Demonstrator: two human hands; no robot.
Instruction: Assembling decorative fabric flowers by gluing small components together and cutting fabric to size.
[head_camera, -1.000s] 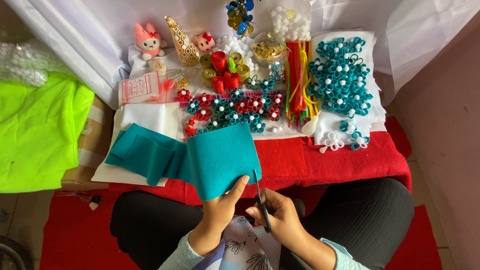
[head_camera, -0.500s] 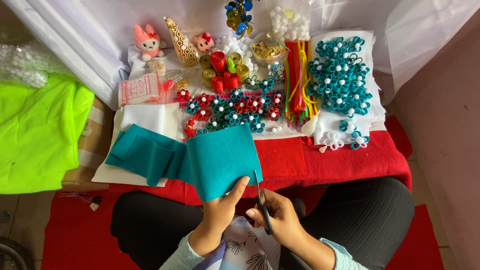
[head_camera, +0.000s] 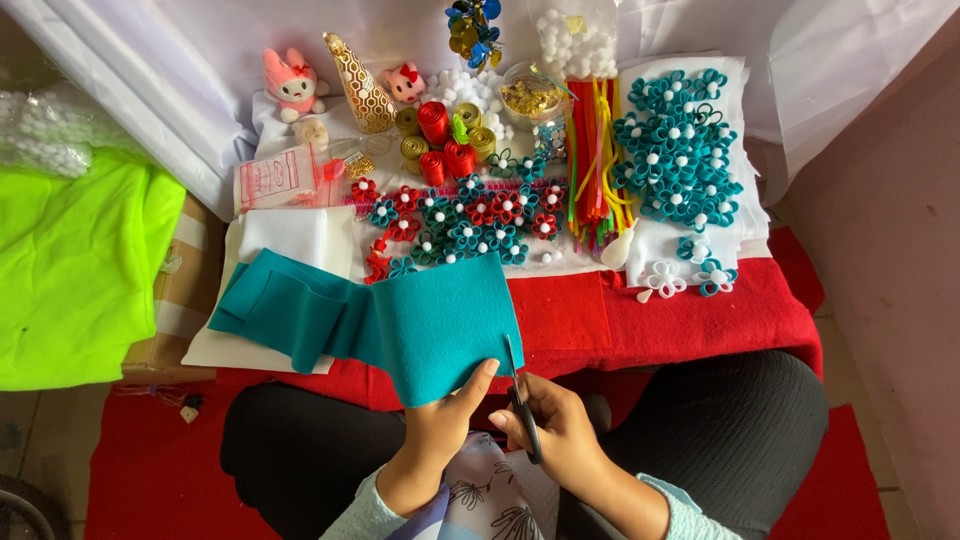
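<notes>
A single camera sits on the person's head and looks steeply down and forward. At the bottom edge, close to the lens, are the hands (head_camera: 500, 425) and the lap. Further out, mid-frame, lies the red-covered bench (head_camera: 700, 320), seen nearly from above. The top edge reaches a white cloth backdrop (head_camera: 180, 60); floor shows on both sides.

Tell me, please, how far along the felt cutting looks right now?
Done: many finished teal flowers lie on the table. In hand: left hand holds the teal felt, right hand works scissors at its lower edge. Left: nearly the whole sheet is uncut.
</notes>
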